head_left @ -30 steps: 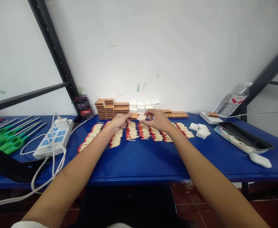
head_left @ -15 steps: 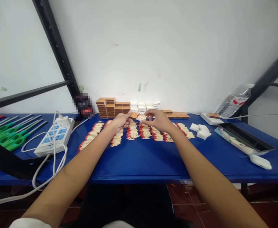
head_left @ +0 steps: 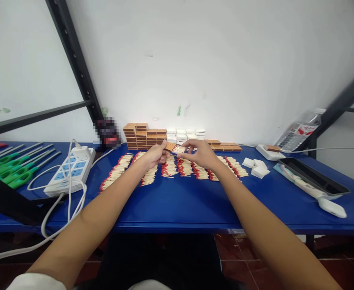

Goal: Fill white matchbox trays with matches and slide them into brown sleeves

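Note:
My left hand point(head_left: 158, 155) is closed on a brown matchbox sleeve point(head_left: 170, 147), tilted above the table. From the right, my right hand point(head_left: 199, 153) pinches a white matchbox tray filled with matches point(head_left: 178, 149); its left end meets the sleeve, and part looks slid inside. Beneath and around both hands lie several rows of loose red-headed matches point(head_left: 116, 173) on the blue table point(head_left: 177, 205). Behind them stand stacked brown matchboxes point(head_left: 136, 137) and a pile of white trays point(head_left: 181, 133). Fingertips of both hands partly cover the sleeve and tray.
At left are a white power strip point(head_left: 69, 171) with loose cables and green-handled tools point(head_left: 13, 173). To the right sit white pieces point(head_left: 257, 167), a long black tray point(head_left: 313, 175), a white box point(head_left: 269, 153) with a matchbox on it, and a leaning plastic bottle point(head_left: 300, 131).
The filled tray and the sleeve have come closer together, with less of the tray showing between my hands. The view has shifted slightly.

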The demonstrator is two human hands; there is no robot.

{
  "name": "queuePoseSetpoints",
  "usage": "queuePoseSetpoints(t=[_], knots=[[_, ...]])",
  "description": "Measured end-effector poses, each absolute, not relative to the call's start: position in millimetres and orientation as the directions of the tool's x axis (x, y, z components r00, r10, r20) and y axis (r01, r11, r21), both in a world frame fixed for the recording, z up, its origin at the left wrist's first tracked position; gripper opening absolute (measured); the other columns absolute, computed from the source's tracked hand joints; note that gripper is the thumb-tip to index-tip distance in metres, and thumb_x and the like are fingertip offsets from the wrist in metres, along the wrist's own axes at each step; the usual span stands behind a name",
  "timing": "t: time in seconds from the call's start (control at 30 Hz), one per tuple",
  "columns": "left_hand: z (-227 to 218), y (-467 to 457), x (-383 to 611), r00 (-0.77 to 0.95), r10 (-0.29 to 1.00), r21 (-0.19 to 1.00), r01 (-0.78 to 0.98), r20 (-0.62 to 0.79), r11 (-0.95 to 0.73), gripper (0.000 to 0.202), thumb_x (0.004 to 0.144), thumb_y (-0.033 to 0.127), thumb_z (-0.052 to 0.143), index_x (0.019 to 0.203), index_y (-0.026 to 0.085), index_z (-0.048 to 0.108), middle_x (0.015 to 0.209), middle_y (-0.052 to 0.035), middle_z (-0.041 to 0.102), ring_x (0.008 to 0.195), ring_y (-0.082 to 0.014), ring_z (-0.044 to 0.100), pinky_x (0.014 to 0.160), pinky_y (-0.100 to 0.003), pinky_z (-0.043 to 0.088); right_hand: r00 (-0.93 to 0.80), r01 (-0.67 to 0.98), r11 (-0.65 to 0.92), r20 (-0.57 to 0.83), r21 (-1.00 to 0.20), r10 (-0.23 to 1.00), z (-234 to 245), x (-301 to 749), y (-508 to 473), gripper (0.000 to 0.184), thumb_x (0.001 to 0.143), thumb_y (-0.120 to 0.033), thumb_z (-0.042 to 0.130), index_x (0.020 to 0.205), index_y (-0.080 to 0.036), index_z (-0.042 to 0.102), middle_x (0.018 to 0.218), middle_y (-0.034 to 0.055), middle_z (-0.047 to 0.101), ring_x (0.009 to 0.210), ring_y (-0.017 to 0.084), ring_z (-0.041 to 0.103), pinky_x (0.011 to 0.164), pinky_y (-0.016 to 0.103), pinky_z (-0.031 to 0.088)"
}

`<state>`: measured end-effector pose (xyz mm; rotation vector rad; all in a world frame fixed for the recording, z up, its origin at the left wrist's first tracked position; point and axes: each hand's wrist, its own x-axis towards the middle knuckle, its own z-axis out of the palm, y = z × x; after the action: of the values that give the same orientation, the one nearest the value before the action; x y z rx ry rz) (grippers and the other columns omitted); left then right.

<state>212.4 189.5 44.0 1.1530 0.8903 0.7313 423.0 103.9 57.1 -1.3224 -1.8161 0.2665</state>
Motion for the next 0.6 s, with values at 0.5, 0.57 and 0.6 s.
queuePoseSetpoints(t=[0.5, 0.57, 0.6], knots=[[57, 167, 214, 0.619, 0.777, 0.986, -0.028, -0.113, 0.165, 0.053, 0.11, 0.058, 0.051, 0.094, 0.011, 0.069, 0.056, 0.0001, 0.054, 0.039, -0.0061, 0.028, 0.041, -0.019, 0.017, 0.019, 0.332, 0.376, 0.404, -0.865, 0.914, 49, 426, 116, 0.074, 0.083, -0.07, 0.08, 0.133, -0.017, 0.069, 0.115, 0.0148, 0.074, 0.07, 0.02, 0.069, 0.05, 0.034, 0.059], [60, 163, 214, 0.637, 0.766, 0.988, -0.037, -0.09, 0.147, 0.052, 0.109, 0.06, 0.055, 0.096, 0.011, 0.069, 0.056, 0.0014, 0.053, 0.04, -0.0051, 0.025, 0.041, -0.019, 0.014, -0.013, 0.295, 0.385, 0.399, -0.875, 0.917, 47, 427, 119, 0.077, 0.085, -0.071, 0.077, 0.139, -0.017, 0.066, 0.108, 0.0132, 0.075, 0.076, 0.023, 0.071, 0.053, 0.035, 0.062], [62, 161, 214, 0.646, 0.759, 0.989, -0.04, -0.081, 0.14, 0.052, 0.108, 0.061, 0.056, 0.097, 0.012, 0.068, 0.057, 0.0015, 0.053, 0.04, -0.0049, 0.024, 0.042, -0.019, 0.014, -0.02, 0.291, 0.388, 0.4, -0.875, 0.917, 46, 425, 119, 0.08, 0.087, -0.072, 0.075, 0.144, -0.017, 0.064, 0.109, 0.0135, 0.076, 0.082, 0.025, 0.073, 0.057, 0.036, 0.064]])
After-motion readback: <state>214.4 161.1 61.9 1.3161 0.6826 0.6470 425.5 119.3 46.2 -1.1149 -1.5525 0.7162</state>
